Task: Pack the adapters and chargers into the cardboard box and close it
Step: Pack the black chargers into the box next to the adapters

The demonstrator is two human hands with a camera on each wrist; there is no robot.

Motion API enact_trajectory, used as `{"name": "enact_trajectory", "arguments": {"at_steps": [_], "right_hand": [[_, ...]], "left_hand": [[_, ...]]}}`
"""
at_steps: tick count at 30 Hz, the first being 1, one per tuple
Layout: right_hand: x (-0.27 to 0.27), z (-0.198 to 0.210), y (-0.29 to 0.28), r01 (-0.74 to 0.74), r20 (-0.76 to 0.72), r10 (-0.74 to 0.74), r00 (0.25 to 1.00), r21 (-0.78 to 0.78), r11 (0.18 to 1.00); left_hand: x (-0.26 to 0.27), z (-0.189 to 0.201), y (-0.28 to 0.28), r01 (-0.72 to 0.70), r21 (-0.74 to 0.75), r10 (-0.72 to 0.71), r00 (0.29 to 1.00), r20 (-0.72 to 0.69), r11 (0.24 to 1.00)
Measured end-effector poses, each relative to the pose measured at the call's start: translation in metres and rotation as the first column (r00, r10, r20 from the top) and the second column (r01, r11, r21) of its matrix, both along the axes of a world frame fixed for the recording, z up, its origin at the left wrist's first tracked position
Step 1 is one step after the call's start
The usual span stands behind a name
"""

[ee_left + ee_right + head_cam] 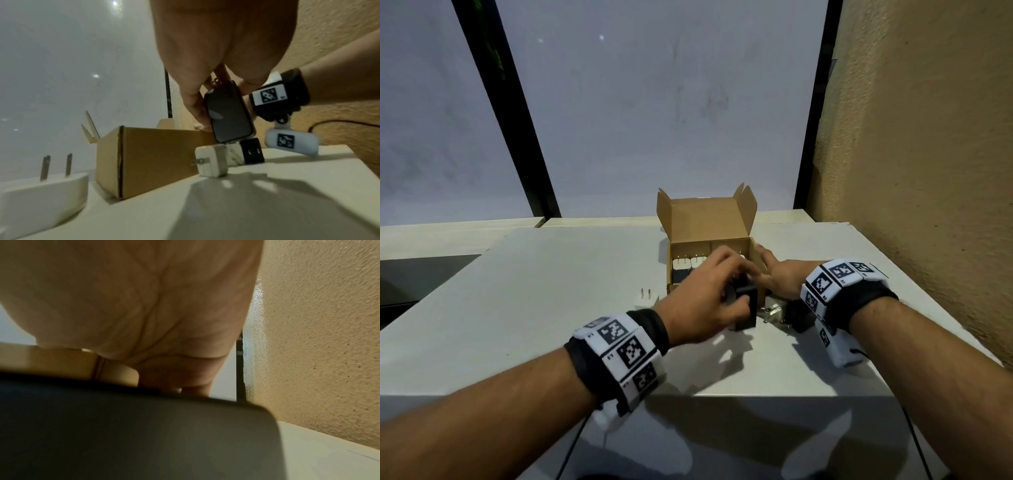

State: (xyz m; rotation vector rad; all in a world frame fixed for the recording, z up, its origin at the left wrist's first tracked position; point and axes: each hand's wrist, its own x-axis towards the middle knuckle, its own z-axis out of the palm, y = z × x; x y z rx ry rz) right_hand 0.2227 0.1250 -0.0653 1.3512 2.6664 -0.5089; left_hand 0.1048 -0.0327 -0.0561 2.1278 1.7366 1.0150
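The cardboard box (722,219) stands open mid-table, lid flaps up, with white chargers (686,265) and a dark one packed at its left. My left hand (739,286) grips a black adapter (746,310) just in front of the box's near right corner; in the left wrist view the black adapter (229,112) hangs tilted above the table beside the box (156,155). My right hand (770,270) lies with straight fingers against the box's right wall. Loose on the table are a white charger (645,298) left of the box, a white adapter (774,313) and a black adapter (799,317).
A textured tan wall (928,154) runs close along the table's right edge. A frosted window (654,102) with dark frames stands behind the box. The near table edge (722,397) lies under my forearms. A dark blurred object (123,434) fills the lower right wrist view.
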Motion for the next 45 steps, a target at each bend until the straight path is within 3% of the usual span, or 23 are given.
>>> {"name": "enact_trajectory", "arguments": {"at_steps": [4,9,12,19,28,37,42,45], "right_hand": [[-0.001,-0.003,0.002,-0.021,-0.022,0.021,1.0,0.029,0.999],[0.0,-0.001,-0.002,0.006,-0.009,-0.005,1.0,0.035,0.999],[0.001,-0.002,-0.001,-0.002,-0.026,0.002,1.0,0.001,1.0],[0.0,-0.006,0.001,-0.021,-0.103,0.019,0.995,-0.019,1.0],[-0.001,-0.007,0.004,-0.003,-0.086,0.0,0.996,-0.038,0.999],[0.001,-0.005,0.003,-0.008,-0.074,0.008,0.997,0.009,1.0],[0.0,-0.008,0.006,-0.019,-0.084,0.019,0.996,-0.004,1.0],[0.001,-0.006,0.006,-0.019,-0.068,0.018,0.997,-0.006,1.0]], "left_hand": [[-0.016,0.023,0.02,-0.106,0.072,0.104,0.994,0.032,0.992],[-0.03,0.042,0.057,-0.2,-0.1,0.194,0.979,-0.067,0.975],[-0.033,0.04,0.077,-0.225,-0.131,0.212,0.972,-0.105,0.966],[-0.038,0.024,0.097,-0.197,-0.228,0.173,0.978,-0.119,0.954],[-0.047,0.02,0.1,-0.127,-0.26,0.138,0.99,0.022,0.957],[-0.035,0.007,0.099,-0.146,-0.419,0.104,0.987,-0.122,0.896],[-0.037,0.003,0.101,-0.201,-0.365,0.103,0.957,-0.27,0.909],[-0.037,0.003,0.1,-0.176,-0.328,0.094,0.964,-0.249,0.928]]}}
